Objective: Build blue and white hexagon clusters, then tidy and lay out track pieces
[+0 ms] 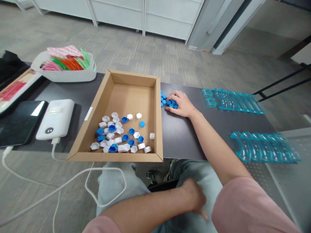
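My right hand (pixel 181 103) lies on the dark table (pixel 184 129) just right of the cardboard box (pixel 103 106). Its fingers curl over a small cluster of blue hexagon pieces (pixel 167 100) beside the box wall. Inside the box sit several white and blue hexagon pieces (pixel 119 134), gathered toward the near end. My left hand (pixel 195 197) rests low on my lap below the table edge, fingers loosely bent and pointing down, with nothing visible in it.
Two rows of translucent teal curved pieces (pixel 233 101) (pixel 264 147) lie on the table's right. A white power bank (pixel 55 119) with cable, a dark tablet (pixel 19 121) and a white bin of coloured strips (pixel 65 66) stand left.
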